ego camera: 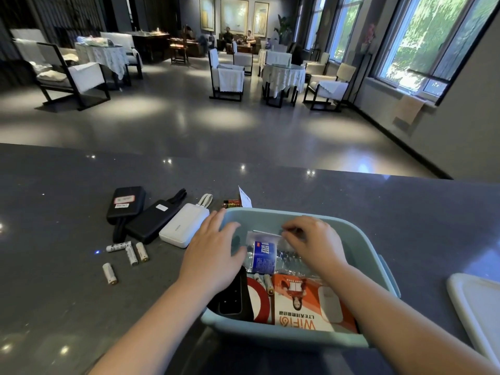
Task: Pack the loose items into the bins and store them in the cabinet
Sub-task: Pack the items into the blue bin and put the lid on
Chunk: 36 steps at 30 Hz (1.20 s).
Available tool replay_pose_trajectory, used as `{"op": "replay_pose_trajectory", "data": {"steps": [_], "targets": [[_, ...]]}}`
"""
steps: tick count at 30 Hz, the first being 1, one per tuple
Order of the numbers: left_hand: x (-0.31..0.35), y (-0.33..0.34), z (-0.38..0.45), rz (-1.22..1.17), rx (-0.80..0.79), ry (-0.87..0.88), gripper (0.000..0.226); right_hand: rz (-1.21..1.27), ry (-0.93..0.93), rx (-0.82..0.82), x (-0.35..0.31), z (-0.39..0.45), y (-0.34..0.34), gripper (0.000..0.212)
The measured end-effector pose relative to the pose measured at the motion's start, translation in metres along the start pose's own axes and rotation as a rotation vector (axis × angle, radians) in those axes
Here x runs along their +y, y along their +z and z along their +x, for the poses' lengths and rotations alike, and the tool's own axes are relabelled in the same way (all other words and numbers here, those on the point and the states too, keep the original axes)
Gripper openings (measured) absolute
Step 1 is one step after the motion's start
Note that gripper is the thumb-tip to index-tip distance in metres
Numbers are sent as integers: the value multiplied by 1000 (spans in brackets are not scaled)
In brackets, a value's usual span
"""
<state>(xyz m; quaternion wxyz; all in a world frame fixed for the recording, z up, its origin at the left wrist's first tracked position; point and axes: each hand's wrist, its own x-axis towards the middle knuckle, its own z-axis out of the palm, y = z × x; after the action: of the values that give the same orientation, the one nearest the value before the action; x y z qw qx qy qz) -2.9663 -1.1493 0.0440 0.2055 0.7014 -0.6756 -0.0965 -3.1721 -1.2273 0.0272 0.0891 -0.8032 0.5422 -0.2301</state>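
Note:
A teal bin (362, 247) stands on the dark counter (405, 207) in front of me. Inside lie an orange WiFi box (300, 304), a black device (232, 299), two batteries (266, 284) and a clear plastic bag with a blue label (263, 255). My right hand (313, 242) pinches the top of that bag inside the bin. My left hand (213, 253) rests flat on the bin's left rim, fingers spread. Left of the bin lie a white power bank (184, 226), a black power bank (151, 220), a black pouch (124, 204) and several loose batteries (127, 255).
A small battery pack (232, 203) and a white card (244, 197) sit behind the bin. A pale lid (476, 307) lies at the right edge of the counter. Beyond the counter is a lounge with chairs, covered tables and seated people far off.

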Motion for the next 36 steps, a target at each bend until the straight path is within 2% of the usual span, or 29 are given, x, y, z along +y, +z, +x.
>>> {"op": "replay_pose_trajectory", "data": {"steps": [4, 6, 9, 12, 14, 16, 18, 23, 26, 30, 36], "targets": [[1, -6, -6, -213, 121, -8, 41, 191, 122, -31, 1, -3, -4, 15], [-1, -5, -15, -396, 187, -11, 34, 256, 138, 20, -10, -8, -15, 19], [-25, -3, -41, -699, 346, -90, 26, 379, 106, 98, -61, -15, -28, 21], [-65, 5, -65, -842, 465, -209, 25, 590, 46, 43, -129, -35, -22, 26], [-100, 7, -76, -804, 492, -273, 27, 693, -21, -80, -172, -48, -2, 29], [-137, 1, -82, -704, 495, -317, 35, 808, 10, -233, -210, -57, 26, 33], [-172, -11, -83, -609, 481, -330, 40, 857, 44, -296, -237, -59, 61, 34], [-240, -32, -66, -472, 358, -286, 38, 603, -9, -224, -266, -32, 137, 37], [-255, -37, -47, -342, 246, -190, 34, 370, 33, -187, -268, -5, 169, 38], [-263, -29, -24, -214, 157, -125, 26, 210, 91, -166, -270, 12, 194, 31], [-272, -19, -10, -241, 178, -160, 16, 136, 94, -133, -268, 15, 202, 24]]}}
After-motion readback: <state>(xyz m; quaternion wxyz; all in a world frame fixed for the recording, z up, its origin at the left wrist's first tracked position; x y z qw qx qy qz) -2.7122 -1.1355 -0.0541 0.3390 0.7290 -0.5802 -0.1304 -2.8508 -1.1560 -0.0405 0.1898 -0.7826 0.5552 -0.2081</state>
